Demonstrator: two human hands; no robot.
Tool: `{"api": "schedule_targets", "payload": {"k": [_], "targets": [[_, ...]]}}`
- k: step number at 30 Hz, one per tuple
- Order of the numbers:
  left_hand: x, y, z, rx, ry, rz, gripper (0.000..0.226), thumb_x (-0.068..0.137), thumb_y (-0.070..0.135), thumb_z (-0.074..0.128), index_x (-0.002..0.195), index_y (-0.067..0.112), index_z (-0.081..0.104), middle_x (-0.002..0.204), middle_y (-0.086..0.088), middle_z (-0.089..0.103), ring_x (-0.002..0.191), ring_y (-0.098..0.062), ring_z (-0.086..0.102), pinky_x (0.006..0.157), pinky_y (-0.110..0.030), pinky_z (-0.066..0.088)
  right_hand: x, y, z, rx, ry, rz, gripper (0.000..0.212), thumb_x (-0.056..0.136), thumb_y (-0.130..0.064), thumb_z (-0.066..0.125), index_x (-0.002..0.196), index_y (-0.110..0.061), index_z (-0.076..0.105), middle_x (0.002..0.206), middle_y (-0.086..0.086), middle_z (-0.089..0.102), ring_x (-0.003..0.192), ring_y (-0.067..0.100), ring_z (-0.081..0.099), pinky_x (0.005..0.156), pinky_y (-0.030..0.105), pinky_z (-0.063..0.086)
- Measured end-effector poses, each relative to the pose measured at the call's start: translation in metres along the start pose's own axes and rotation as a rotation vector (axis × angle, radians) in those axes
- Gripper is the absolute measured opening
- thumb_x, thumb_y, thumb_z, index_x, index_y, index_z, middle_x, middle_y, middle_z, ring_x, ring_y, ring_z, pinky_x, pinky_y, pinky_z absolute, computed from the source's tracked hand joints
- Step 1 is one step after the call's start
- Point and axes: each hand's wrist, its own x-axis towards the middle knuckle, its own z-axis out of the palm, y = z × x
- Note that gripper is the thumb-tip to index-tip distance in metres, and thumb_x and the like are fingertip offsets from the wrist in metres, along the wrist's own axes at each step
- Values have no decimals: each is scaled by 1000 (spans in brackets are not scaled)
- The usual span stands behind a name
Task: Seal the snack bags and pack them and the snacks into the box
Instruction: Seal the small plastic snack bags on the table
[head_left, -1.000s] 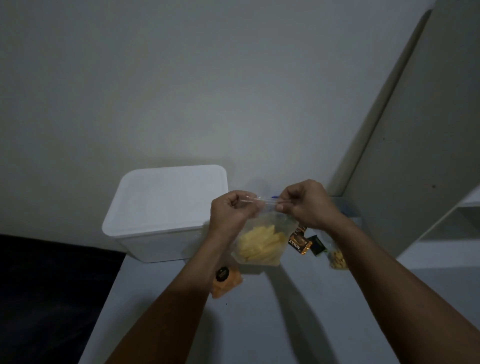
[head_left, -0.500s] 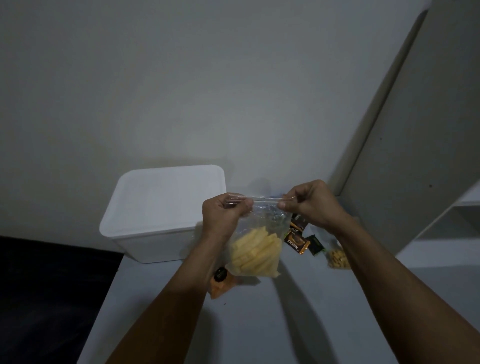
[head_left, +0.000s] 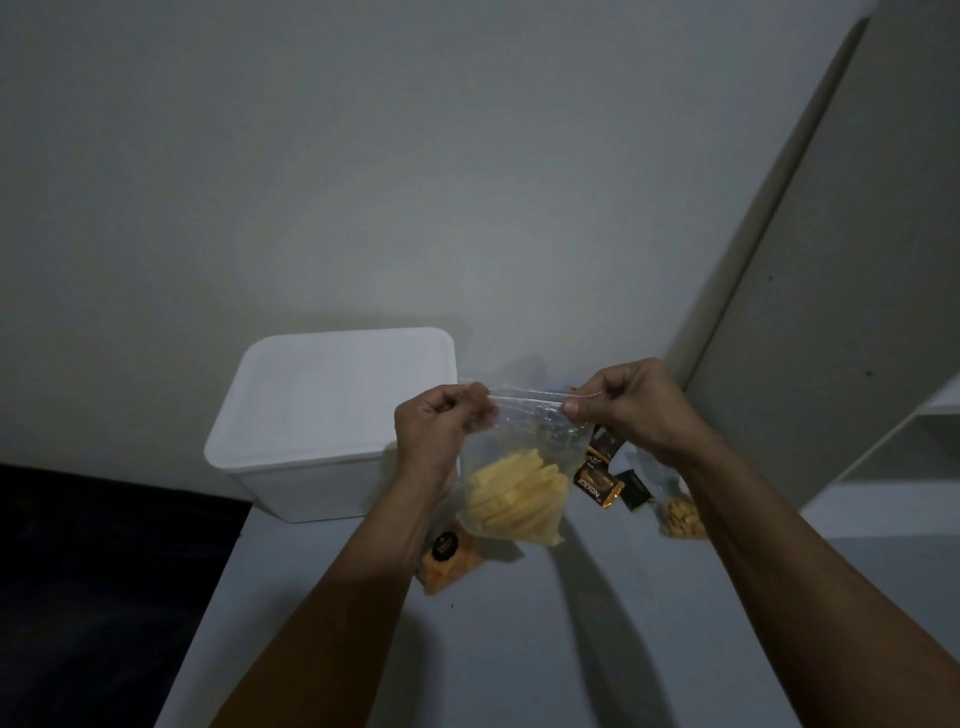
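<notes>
Snack bag (head_left: 511, 488) (yellow sticks inside) pinched by left hand (head_left: 434, 431), right hand (head_left: 631, 408).

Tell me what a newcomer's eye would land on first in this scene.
First, the clear zip bag of yellow snack sticks, held up over the middle of the table, with the left hand and right hand pinching the two ends of its zip strip. Next, the white box with its lid on, standing behind and to the left. Small dark and orange snack packets lie on the table under the right wrist.
</notes>
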Motion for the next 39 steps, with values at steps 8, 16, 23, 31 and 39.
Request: {"api": "schedule_targets", "payload": {"k": [8,16,23,31,39], "targets": [[-7,-3,2,405,346,201,26,77,33,77,86,11,66,82,1,64,74,-13,58,67,-23,49,1,4,14,-141,167,-44,9,70,-18,83,73,-13,76,67,-1,72,51,-1,63,52,17,50],[-11,-1,18,176,18,-212,30,88,30,67,72,5,67,61,-6,63,56,-18,58,50,-25,48,-2,11,34,-194,229,-120,15,70,-22,83,81,-14,77,70,-7,72,59,-2,66,56,13,51],[-17,-4,14,154,-19,-204,23,92,16,60,75,3,68,65,-9,63,61,-18,61,56,-28,52,-5,13,28,-106,53,-83,17,73,-24,81,86,-15,76,81,1,75,74,14,71,66,26,59],[-27,-19,2,276,86,-212,9,79,5,60,81,7,69,74,-8,66,74,-24,62,61,-32,50,0,24,38,-296,-17,-82,10,89,-15,66,83,-9,71,78,10,71,71,17,63,66,31,54],[-42,-51,-50,495,-97,-152,17,79,-2,67,94,5,71,95,-11,72,92,-28,68,81,-40,57,9,30,39,-278,-274,-21,12,87,-14,68,75,-16,71,74,2,71,69,4,63,69,24,53]]}}
